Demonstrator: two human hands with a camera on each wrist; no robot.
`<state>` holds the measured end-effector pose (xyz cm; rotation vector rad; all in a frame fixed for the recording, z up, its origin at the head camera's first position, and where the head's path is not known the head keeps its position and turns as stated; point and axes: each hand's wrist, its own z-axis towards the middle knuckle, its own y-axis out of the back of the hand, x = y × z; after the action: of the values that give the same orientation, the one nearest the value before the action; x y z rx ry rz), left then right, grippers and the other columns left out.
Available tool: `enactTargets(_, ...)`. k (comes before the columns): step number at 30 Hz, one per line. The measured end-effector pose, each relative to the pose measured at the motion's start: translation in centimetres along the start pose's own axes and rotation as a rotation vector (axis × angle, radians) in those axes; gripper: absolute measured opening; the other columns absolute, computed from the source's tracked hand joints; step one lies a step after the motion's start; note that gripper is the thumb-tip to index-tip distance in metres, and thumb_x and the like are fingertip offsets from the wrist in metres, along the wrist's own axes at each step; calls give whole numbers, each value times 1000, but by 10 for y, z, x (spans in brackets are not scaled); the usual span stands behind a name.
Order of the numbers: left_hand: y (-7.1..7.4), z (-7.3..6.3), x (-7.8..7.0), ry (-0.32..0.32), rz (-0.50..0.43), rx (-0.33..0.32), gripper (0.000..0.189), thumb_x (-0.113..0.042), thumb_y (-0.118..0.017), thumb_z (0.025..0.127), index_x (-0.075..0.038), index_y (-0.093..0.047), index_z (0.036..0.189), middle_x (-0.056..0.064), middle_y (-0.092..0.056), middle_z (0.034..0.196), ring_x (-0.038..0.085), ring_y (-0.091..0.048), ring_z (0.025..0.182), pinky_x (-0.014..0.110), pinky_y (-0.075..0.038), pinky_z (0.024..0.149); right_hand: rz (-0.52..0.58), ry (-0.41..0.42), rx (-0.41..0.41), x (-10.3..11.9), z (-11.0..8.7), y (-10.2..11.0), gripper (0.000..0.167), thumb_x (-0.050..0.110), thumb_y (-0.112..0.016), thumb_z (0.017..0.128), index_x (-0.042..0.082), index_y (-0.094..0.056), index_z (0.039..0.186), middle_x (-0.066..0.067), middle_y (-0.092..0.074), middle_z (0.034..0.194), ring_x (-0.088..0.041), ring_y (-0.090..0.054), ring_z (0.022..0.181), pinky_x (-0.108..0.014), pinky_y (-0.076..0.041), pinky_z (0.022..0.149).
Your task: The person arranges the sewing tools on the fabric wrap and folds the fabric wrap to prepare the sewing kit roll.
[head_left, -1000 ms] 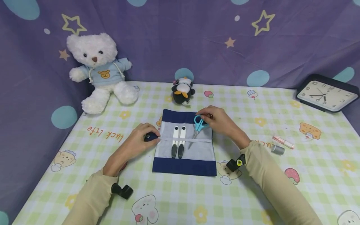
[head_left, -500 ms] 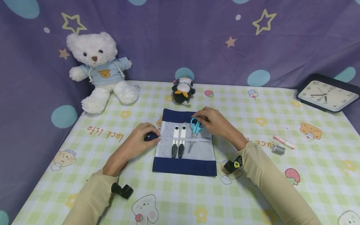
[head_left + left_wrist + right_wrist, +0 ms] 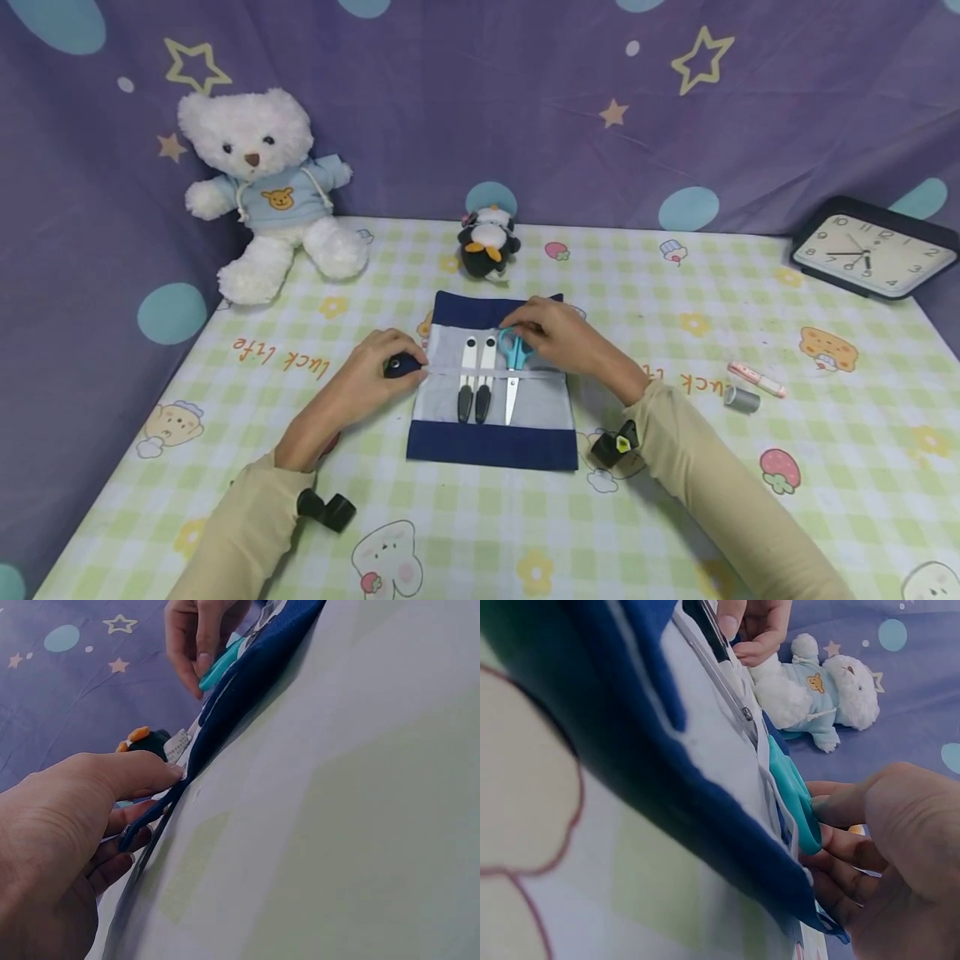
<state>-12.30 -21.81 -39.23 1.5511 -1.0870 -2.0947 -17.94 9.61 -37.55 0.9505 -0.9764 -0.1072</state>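
A navy-and-grey fabric roll pouch (image 3: 491,444) lies unrolled, with a pale band (image 3: 442,369) across its middle. Two slim white tools with black ends (image 3: 466,379) lie side by side under the band; their kind is unclear. To their right lie scissors (image 3: 512,398) with turquoise handles, blades toward the near edge, the band crossing near the handles. My right hand (image 3: 558,336) pinches a handle loop (image 3: 799,799) between thumb and fingers. At the pouch's left edge, my left hand (image 3: 369,371) grips a navy tab (image 3: 402,364), thumb on top and fingers beneath in the left wrist view.
A penguin toy (image 3: 489,246) lies behind the pouch. The white teddy bear (image 3: 273,196) sits at the back left, and a clock (image 3: 873,250) leans at the back right. To the right are a grey thread spool (image 3: 742,399) and a pink-and-white stick (image 3: 756,379).
My right hand has brought the scissors leftward and nearer, turning them from slanted to nearly straight beside the white tools. The left hand has stayed on the tab.
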Motion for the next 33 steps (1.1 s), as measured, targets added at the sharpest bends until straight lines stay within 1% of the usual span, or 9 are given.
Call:
enactTargets(7,0,0,1,-8,-3,-5,11,-15,-78,94,-15,-75,104,3,-66,114,28,-54,115,53,-43,100,4,-1,12,0,0,-3,21,1,-60,103,2,-76,118,-7,-68,106,-15,-56,79,-35,-49,70)
enactTargets(13,0,-1,1,5,-4,-1,10,-16,-78,94,-16,-75,104,2,-66,114,27,-54,115,52,-43,99,-20,5,25,-2,0,-6,21,2,-61,103,3,-76,119,-7,-69,107,-15,-56,82,-35,-48,71)
enactTargets(20,0,-1,0,11,4,-1,10,-17,-78,94,-16,-75,104,2,-66,114,28,-54,115,54,-42,100,-39,8,28,-2,0,-7,21,4,-63,103,4,-76,119,-8,-69,109,-17,-60,89,-36,-50,74)
enactTargets(25,0,-1,-1,13,-1,0,10,-17,-78,94,-17,-75,104,2,-66,114,28,-54,116,54,-42,100,-59,-7,33,0,-1,-7,22,6,-64,103,6,-76,121,-8,-68,110,-19,-60,93,-36,-50,77)
enactTargets(33,0,-1,0,6,7,-3,9,-17,-78,95,-16,-75,103,2,-66,113,28,-54,114,54,-43,99,-62,-22,45,1,-3,-5,25,9,-64,103,6,-74,126,-9,-68,115,-23,-60,103,-41,-48,84)
